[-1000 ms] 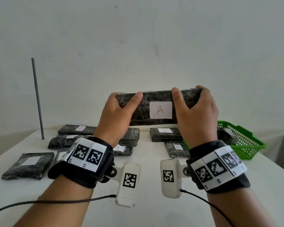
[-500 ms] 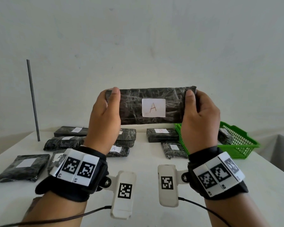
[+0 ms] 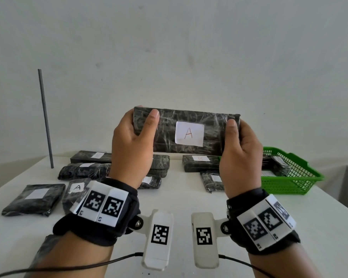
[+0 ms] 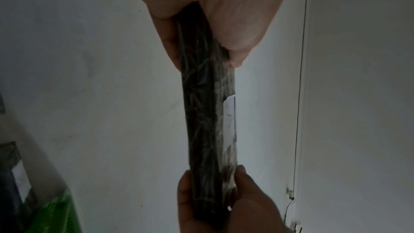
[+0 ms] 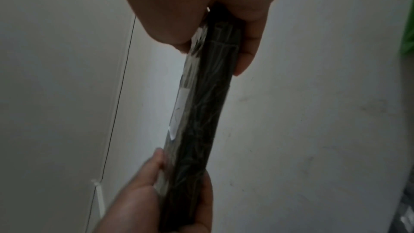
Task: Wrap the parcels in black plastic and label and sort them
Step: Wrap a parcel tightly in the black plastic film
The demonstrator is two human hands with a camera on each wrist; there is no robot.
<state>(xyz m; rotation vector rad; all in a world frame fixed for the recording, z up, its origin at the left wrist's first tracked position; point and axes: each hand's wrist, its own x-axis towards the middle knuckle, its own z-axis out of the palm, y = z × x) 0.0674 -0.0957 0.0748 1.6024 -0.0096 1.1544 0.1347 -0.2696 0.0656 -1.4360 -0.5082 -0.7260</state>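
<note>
Fingers (image 3: 154, 119) of the left hand (image 3: 131, 145) curl round one end of a black-wrapped parcel (image 3: 165, 135); the right hand (image 3: 240, 155) grips the other end the same way, thumb on the front face. Parcel held level in the air above the worktop (image 3: 179, 201), broad face toward the head camera, white label (image 3: 189, 133) marked "A" in view. Wrist views show it edge-on, thin, pinched at both ends. Risk, as I judge it: the plastic looks slick and creased, so a loosened pinch at either end could let it tip or slide out; it could also land among parcels with a different letter, since several labels on the worktop are too small to read. Green basket (image 3: 301, 173) at the right holds at least one labelled black parcel (image 3: 277, 163); its letter is unclear. More wrapped parcels lie loose on the worktop, one (image 3: 76, 187) marked "A".
</note>
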